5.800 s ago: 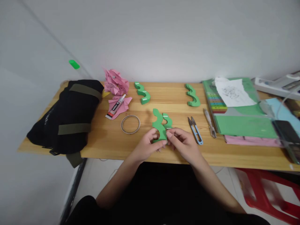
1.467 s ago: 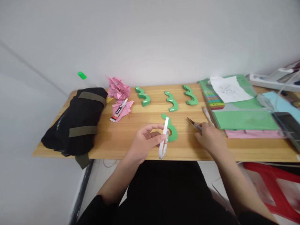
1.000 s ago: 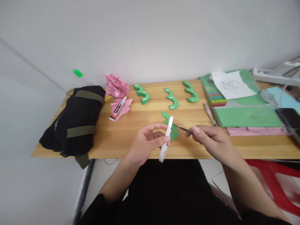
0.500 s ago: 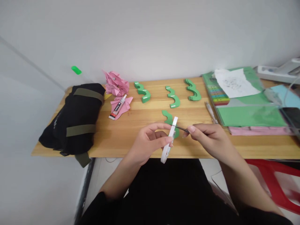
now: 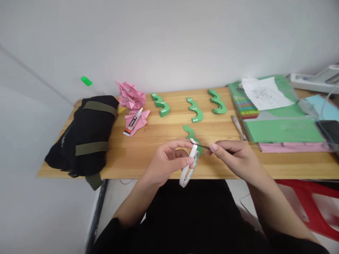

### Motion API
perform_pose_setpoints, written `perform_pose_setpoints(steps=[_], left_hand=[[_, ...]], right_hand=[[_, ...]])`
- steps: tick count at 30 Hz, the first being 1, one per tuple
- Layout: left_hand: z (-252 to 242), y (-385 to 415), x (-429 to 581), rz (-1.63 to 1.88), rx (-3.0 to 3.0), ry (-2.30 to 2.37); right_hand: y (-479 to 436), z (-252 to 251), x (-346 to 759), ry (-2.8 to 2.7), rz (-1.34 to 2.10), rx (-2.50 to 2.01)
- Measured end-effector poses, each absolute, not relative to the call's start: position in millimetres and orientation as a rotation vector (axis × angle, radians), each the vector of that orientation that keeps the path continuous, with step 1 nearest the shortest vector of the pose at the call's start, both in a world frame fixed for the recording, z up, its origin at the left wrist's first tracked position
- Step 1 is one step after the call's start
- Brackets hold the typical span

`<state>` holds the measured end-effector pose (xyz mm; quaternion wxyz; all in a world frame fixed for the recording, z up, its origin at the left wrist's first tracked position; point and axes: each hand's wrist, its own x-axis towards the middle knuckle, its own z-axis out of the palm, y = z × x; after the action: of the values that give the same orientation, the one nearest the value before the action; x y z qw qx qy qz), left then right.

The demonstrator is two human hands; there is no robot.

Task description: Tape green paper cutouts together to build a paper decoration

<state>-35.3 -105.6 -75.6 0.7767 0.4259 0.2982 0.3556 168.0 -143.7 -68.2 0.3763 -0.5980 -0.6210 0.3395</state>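
My left hand [image 5: 169, 158] pinches a narrow roll of white tape [image 5: 185, 176] between thumb and fingers, just above the table's front edge. A short free end of the tape sticks up near the index fingertip, bent to the left. Held in my right hand [image 5: 233, 155] is a thin dark pointed tool [image 5: 203, 146], which looks like tweezers. Its tip touches the tape close to the free end. Behind the tape lies a flat wavy green paper piece [image 5: 188, 131], partly covered by the roll and my hands.
Three wavy green stacks [image 5: 196, 114] stand along the back, two with white strips on top. At left are crumpled pink paper [image 5: 131, 96], a glue tube [image 5: 133, 122] and a black bag [image 5: 90, 135]. A pen [image 5: 238, 127] and a green folder [image 5: 283, 130] lie at right.
The tape roll has turned and dropped slightly, showing more of its inner ring. Its upper free end, straight before, now bends to the left at the tool's tip. My right hand shifted slightly left.
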Motion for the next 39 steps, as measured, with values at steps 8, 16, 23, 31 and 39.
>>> perform_pose_setpoints(steps=[8, 16, 23, 31, 39], left_hand=[[-76.3, -101.6, -46.3, 0.836, 0.964, 0.582], [-65.5, -99.5, -44.3, 0.788, 1.213, 0.678], [-59.4, -97.9, -39.0, 0.731, 1.186, 0.614], [-61.4, -99.6, -35.1, 0.727, 1.158, 0.604], [-62.7, -99.3, -34.7, 0.688, 1.124, 0.694]], right_hand=[[-146.4, -59.9, 177.3, -1.684, 0.855, -1.545], [-152.4, -51.8, 181.9, -1.757, 0.810, -1.503], [-151.2, -56.0, 177.0, -1.754, 0.822, -1.492], [-149.2, -55.5, 171.6, -1.691, 0.864, -1.492], [-146.5, -58.3, 169.9, -1.724, 0.859, -1.513]])
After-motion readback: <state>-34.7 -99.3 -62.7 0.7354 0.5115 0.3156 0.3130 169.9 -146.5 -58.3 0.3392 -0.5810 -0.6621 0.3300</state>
